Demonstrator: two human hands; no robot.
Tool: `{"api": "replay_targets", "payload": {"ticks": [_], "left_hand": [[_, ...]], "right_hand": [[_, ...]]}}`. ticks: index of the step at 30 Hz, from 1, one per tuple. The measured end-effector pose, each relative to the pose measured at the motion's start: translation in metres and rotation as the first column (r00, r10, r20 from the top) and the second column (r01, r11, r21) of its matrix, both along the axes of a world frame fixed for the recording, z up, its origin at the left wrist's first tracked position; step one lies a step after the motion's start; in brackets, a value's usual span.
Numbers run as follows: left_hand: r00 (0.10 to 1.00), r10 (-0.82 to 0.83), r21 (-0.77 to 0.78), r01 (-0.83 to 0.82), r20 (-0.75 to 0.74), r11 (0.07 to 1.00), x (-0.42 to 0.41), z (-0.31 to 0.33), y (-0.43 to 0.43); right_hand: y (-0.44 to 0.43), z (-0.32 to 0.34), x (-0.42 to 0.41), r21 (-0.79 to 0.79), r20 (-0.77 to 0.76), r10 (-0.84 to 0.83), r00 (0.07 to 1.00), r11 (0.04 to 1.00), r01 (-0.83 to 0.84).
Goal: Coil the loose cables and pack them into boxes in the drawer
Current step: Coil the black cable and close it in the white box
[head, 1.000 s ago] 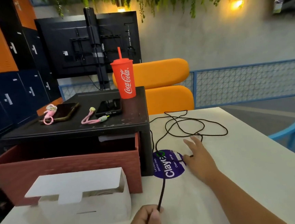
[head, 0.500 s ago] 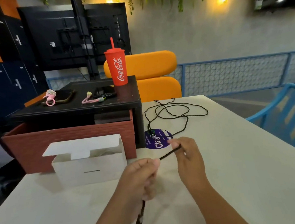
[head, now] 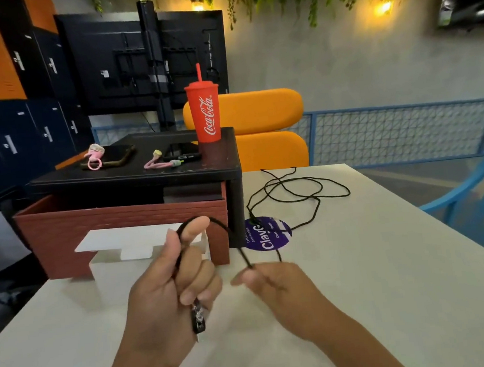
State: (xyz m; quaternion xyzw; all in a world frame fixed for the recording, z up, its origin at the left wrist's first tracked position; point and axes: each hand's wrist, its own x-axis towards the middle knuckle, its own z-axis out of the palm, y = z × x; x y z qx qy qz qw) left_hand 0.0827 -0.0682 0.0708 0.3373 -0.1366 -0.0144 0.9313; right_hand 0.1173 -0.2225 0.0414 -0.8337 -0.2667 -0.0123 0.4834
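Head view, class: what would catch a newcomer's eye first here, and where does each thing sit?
First, low in the middle, the two hands: the left hand grips a black cable that arches across to the right hand, which pinches it. Next, the red Coca-Cola cup standing on the black stand at the back left. The cable's loose tangle lies on the white table to the stand's right.
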Motion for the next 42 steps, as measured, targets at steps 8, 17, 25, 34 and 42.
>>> {"api": "replay_targets", "payload": {"ticks": [8, 17, 25, 34, 42], "left_hand": [[0.902, 0.355, 0.327, -0.422, 0.247, 0.845, -0.002, -0.008, -0.016], [0.730, 0.332, 0.621, -0.683, 0.598, 0.385, -0.003, -0.016, -0.025], [0.931, 0.173, 0.808, -0.364, 0.321, 0.464, -0.003, -0.017, -0.030], [0.976, -0.147, 0.294, 0.190, -0.163, 0.937, -0.013, -0.010, -0.030], [0.976, 0.127, 0.492, -0.023, -0.179, 0.871, -0.002, -0.011, -0.043]], "right_hand": [[0.018, 0.003, -0.020, -0.405, -0.008, 0.180, 0.984, 0.899, -0.168], [0.009, 0.013, -0.023, -0.482, 0.274, 0.253, 0.928, 0.871, -0.095], [-0.029, 0.023, -0.005, 0.032, 0.509, -0.159, 0.846, 0.986, 0.166], [-0.007, 0.019, -0.010, 0.265, 0.204, 0.094, 0.974, 0.953, -0.147], [-0.005, 0.014, -0.007, 0.335, 0.049, -0.116, 0.992, 0.938, 0.093]]}}
